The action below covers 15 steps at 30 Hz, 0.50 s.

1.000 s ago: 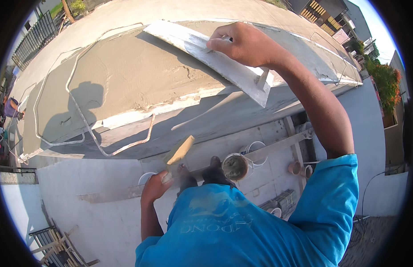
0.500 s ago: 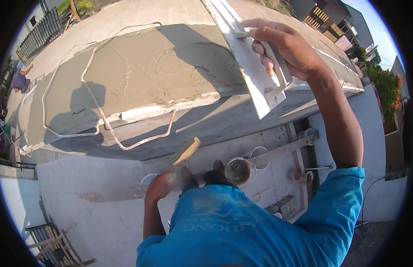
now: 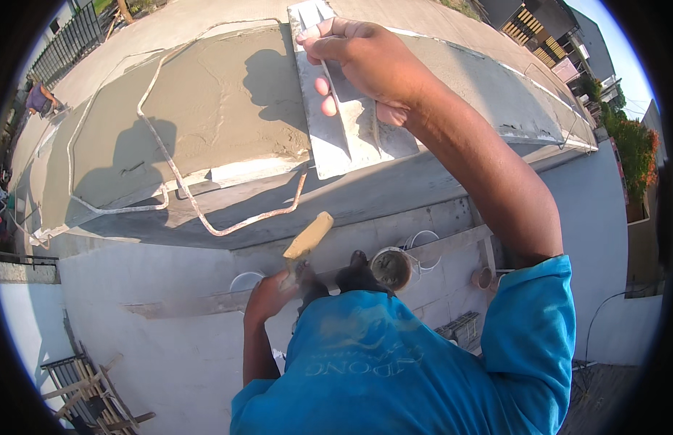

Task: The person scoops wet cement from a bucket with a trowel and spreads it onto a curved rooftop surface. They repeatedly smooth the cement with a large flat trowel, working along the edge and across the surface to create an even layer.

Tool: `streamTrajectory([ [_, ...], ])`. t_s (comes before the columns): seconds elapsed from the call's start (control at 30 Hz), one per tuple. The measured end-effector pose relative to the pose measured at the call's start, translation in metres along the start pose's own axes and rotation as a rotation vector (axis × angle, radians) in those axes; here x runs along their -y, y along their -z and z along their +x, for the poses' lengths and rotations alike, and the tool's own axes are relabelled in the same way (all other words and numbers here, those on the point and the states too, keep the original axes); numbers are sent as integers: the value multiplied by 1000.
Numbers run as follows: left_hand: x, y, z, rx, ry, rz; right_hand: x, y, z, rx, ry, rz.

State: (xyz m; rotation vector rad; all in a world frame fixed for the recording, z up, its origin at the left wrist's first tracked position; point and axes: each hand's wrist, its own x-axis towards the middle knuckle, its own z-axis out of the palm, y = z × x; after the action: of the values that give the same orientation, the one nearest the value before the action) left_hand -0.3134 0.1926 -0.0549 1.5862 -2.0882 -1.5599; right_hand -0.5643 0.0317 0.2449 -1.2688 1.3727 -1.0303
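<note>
My right hand [image 3: 369, 61] is closed round the handle of a long, pale metal plastering float [image 3: 325, 138]. The float lies flat across the wet cement [image 3: 213, 94] on a raised ledge, its near end reaching the front edge. Grey-white cement cakes the float's back and handle. Lower down, my left hand [image 3: 269, 296] grips a trowel [image 3: 309, 236] with a tan, blunt-ended blade pointing up and away. That blade is off the ledge, and my fingers hide most of its handle. Left of the float the cement looks mostly smooth, with some ridges near the edge.
Bent metal rods [image 3: 151, 130] stick up out of the cement and over the ledge's front. A bucket of wet mortar [image 3: 391, 269] stands beside my feet, near a plank [image 3: 198, 304]. White buckets [image 3: 423, 243] are near it. Another person [image 3: 41, 99] crouches at the far left.
My right hand has moved left with the float, which now lies flatter over the cement. My left hand and its trowel have shifted slightly right.
</note>
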Motion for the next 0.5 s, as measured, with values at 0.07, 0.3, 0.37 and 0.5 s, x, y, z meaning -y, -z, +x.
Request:
streamTrajectory([
  [0.07, -3, 0, 4, 18, -8, 13, -3, 2, 6, -12, -27, -74],
  [0.3, -14, -5, 25, 30, -25, 58, -3, 73, -5, -104, -109, -318],
  [0.37, -20, -7, 31, 46, -29, 55, -13, 103, -8, -104, -152, -265],
  [0.5, -37, -9, 38, 107, 57, 77, 3, 146, -35, -109, -193, -446],
])
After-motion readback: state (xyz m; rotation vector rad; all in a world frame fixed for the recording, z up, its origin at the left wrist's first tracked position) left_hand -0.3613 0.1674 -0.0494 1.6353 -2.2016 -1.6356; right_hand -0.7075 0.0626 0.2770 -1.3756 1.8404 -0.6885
